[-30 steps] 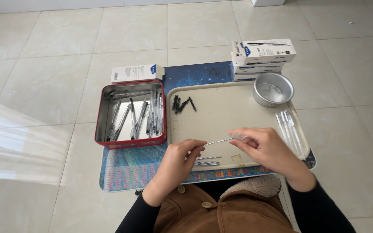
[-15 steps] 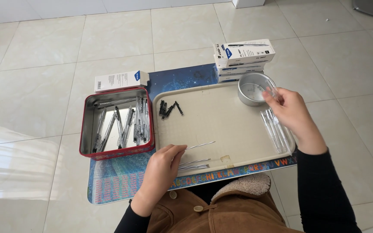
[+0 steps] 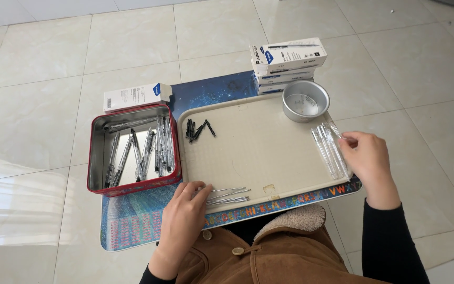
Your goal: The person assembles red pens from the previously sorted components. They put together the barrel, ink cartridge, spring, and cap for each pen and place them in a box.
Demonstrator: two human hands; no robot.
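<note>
**Picking one clear barrel and one refill cleanly**

The right hand point(image 3: 368, 155) is at the right edge of the beige tray point(image 3: 258, 158), fingers curled and pinched at the top of a row of clear barrels point(image 3: 331, 150) that lie side by side along that edge. It seems to have one barrel between thumb and forefinger, though whether that barrel is lifted or only touched cannot be told. The left hand point(image 3: 184, 210) lies flat and mostly open at the near rim, fingertips resting on a small bunch of thin refills point(image 3: 226, 195); it grips nothing that shows.

To do this well, I judge the right hand should take the outermost barrel by its end and roll it away from its neighbours, so the row does not scatter toward the round tin point(image 3: 305, 100). The left fingers would best press on a single refill and slide it out from the bunch, since these are thin and lie touching each other. Bringing the two parts together over the bare middle of the tray keeps them well apart from the black caps point(image 3: 197, 129) near the far left corner and from the red tin point(image 3: 132, 150) of finished pens beside the tray
</note>
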